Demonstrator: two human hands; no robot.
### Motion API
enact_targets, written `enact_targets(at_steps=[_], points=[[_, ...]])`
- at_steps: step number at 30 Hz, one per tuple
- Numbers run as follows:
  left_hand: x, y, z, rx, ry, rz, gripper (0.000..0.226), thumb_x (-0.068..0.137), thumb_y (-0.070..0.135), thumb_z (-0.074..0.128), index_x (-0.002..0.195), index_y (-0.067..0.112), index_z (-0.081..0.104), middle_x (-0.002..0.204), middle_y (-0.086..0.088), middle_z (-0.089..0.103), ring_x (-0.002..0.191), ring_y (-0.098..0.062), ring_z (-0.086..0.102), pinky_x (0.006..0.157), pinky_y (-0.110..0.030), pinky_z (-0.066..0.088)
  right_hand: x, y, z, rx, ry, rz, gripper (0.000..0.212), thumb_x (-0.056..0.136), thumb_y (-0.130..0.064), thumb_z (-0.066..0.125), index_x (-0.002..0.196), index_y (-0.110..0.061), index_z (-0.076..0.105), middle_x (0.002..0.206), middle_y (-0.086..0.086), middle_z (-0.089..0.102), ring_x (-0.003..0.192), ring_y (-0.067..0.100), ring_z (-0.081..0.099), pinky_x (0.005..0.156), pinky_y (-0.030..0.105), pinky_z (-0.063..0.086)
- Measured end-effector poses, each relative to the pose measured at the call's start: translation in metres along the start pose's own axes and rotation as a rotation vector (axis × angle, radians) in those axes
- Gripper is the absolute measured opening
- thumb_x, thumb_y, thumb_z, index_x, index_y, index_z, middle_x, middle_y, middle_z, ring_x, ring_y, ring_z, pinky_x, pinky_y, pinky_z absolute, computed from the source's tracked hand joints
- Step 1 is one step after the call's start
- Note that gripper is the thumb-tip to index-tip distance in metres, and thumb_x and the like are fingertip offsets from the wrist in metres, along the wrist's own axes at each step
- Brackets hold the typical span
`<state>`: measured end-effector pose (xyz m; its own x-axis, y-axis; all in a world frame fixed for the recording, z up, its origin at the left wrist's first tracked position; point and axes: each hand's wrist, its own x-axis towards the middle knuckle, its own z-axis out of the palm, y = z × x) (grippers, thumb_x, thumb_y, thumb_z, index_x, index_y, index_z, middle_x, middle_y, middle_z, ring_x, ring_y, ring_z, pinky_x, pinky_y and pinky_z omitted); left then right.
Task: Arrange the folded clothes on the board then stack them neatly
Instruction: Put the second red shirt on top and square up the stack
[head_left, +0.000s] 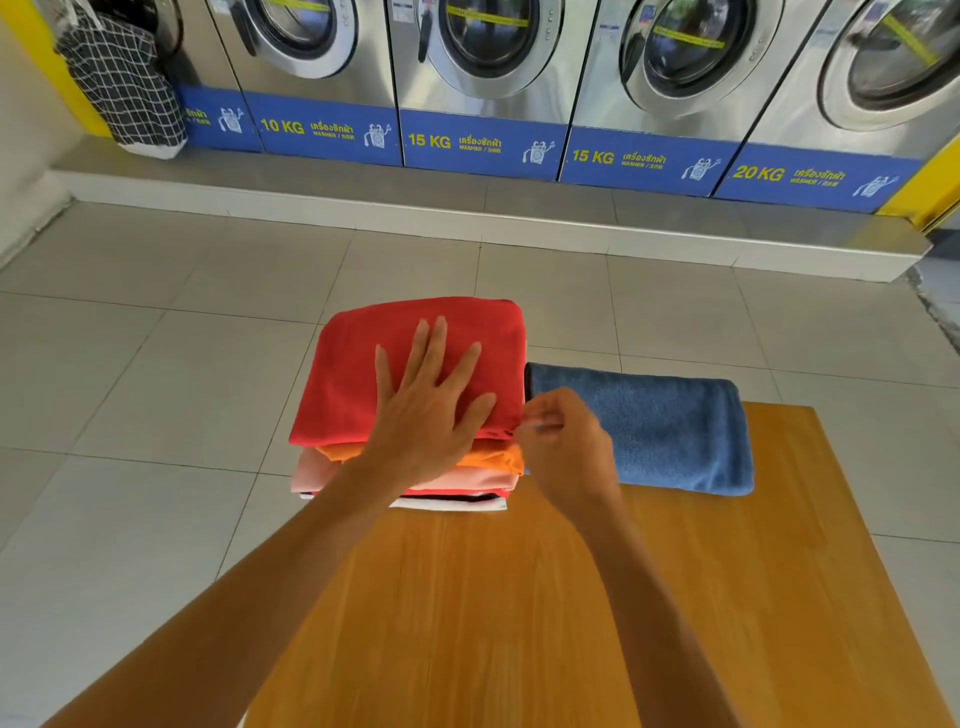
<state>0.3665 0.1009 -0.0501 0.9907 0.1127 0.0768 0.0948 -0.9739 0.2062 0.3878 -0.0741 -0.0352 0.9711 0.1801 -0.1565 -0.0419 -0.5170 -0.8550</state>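
Observation:
A stack of folded clothes stands at the far left corner of the wooden board (467, 613). A red garment (358, 364) lies on top, with orange (498, 460), pink (322, 475) and white (452, 503) layers under it. My left hand (426, 410) rests flat on the red garment, fingers spread. My right hand (566, 441) is at the stack's right edge, fingers pinched at the red garment's near right corner; motion blur hides the exact grip. A folded blue towel (670, 431) lies on the board just right of the stack.
Grey floor tiles (156, 364) surround the board. A row of steel washing machines (483, 78) on a raised step lines the far wall. A black-and-white checked laundry bag (124, 88) hangs at the far left.

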Motion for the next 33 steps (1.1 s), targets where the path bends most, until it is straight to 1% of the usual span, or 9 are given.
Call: enact_targets(at_steps=[4, 6, 9, 11, 17, 25, 28, 30, 33], points=[[-0.015, 0.007, 0.008, -0.005, 0.0, 0.027, 0.064, 0.097, 0.057, 0.012, 0.153, 0.029, 0.02, 0.164, -0.006, -0.008, 0.15, -0.023, -0.014, 0.114, -0.06, -0.011, 0.047, -0.019, -0.011, 0.143, -0.003, 0.142, 0.055, 0.092, -0.053, 0.055, 0.095, 0.0, 0.07, 0.086, 0.014, 0.075, 0.08, 0.03, 0.074, 0.074, 0.046, 0.064], [-0.017, 0.016, 0.006, -0.01, -0.016, 0.096, 0.06, 0.099, 0.053, 0.01, 0.154, 0.028, 0.015, 0.164, -0.005, -0.008, 0.149, -0.021, -0.016, 0.115, -0.062, -0.008, 0.077, -0.031, 0.001, 0.075, -0.068, 0.171, 0.076, 0.089, -0.07, 0.049, 0.07, 0.002, 0.064, 0.068, 0.015, 0.07, 0.067, 0.033, 0.071, 0.075, 0.05, 0.063], [-0.026, 0.027, 0.01, 0.045, -0.045, 0.212, 0.06, 0.102, 0.046, 0.015, 0.155, 0.02, 0.005, 0.164, -0.003, -0.006, 0.15, -0.02, -0.011, 0.115, -0.062, 0.004, 0.112, -0.04, 0.019, -0.003, -0.095, 0.158, 0.063, 0.087, -0.07, 0.053, 0.055, -0.017, 0.042, 0.049, -0.002, 0.043, 0.051, 0.021, 0.047, 0.066, 0.04, 0.058], [-0.031, 0.023, 0.013, 0.062, 0.025, 0.236, 0.058, 0.101, 0.038, 0.028, 0.154, 0.018, 0.017, 0.164, -0.002, 0.007, 0.151, -0.02, 0.003, 0.115, -0.061, 0.014, 0.129, -0.042, 0.025, -0.003, -0.091, 0.161, 0.053, 0.087, -0.063, 0.059, 0.066, -0.014, 0.052, 0.058, -0.001, 0.05, 0.057, 0.022, 0.051, 0.059, 0.035, 0.048], [-0.029, 0.026, 0.017, -0.036, 0.199, 0.192, 0.044, 0.078, 0.017, 0.075, 0.12, 0.026, 0.068, 0.131, 0.006, 0.063, 0.131, -0.02, 0.051, 0.105, -0.063, 0.035, 0.156, -0.034, 0.039, 0.007, -0.086, 0.199, 0.059, 0.089, -0.06, 0.058, 0.102, -0.004, 0.07, 0.091, 0.008, 0.07, 0.088, 0.03, 0.069, 0.075, 0.039, 0.056], [-0.034, 0.032, 0.001, -0.219, 0.152, 0.182, 0.036, 0.095, 0.03, 0.047, 0.126, 0.02, 0.063, 0.134, 0.001, 0.061, 0.133, -0.017, 0.049, 0.113, -0.057, 0.027, 0.161, -0.033, 0.039, -0.043, -0.029, 0.297, 0.047, 0.087, -0.055, 0.064, 0.088, -0.008, 0.061, 0.083, 0.006, 0.062, 0.074, 0.024, 0.059, 0.063, 0.033, 0.048], [-0.011, -0.001, -0.033, -0.433, 0.351, 0.001, 0.026, 0.099, 0.021, 0.046, 0.106, 0.013, 0.07, 0.102, -0.004, 0.073, 0.1, -0.016, 0.067, 0.095, -0.037, 0.048, 0.154, -0.041, 0.033, -0.093, 0.049, 0.176, 0.038, 0.093, -0.048, 0.056, 0.075, -0.015, 0.053, 0.073, 0.0, 0.054, 0.067, 0.019, 0.053, 0.064, 0.033, 0.046], [0.01, -0.041, -0.05, -0.399, 0.45, -0.282, 0.03, 0.099, 0.018, 0.039, 0.082, 0.01, 0.063, 0.071, -0.005, 0.064, 0.068, -0.018, 0.061, 0.067, -0.037, 0.049, 0.141, -0.047, 0.033, -0.203, 0.137, -0.035, 0.023, 0.097, -0.039, 0.051, 0.098, -0.021, 0.064, 0.095, 0.0, 0.058, 0.087, 0.019, 0.056, 0.079, 0.036, 0.049], [0.039, -0.102, -0.053, -0.453, 0.223, -0.784, 0.044, 0.098, 0.035, 0.035, 0.103, 0.001, 0.064, 0.099, -0.016, 0.068, 0.093, -0.033, 0.063, 0.081, -0.039, 0.05, 0.116, -0.061, 0.047, -0.352, 0.079, -0.303, 0.037, 0.101, -0.041, 0.044, 0.133, -0.033, 0.062, 0.147, 0.004, 0.051, 0.136, 0.027, 0.045, 0.109, 0.049, 0.04]])
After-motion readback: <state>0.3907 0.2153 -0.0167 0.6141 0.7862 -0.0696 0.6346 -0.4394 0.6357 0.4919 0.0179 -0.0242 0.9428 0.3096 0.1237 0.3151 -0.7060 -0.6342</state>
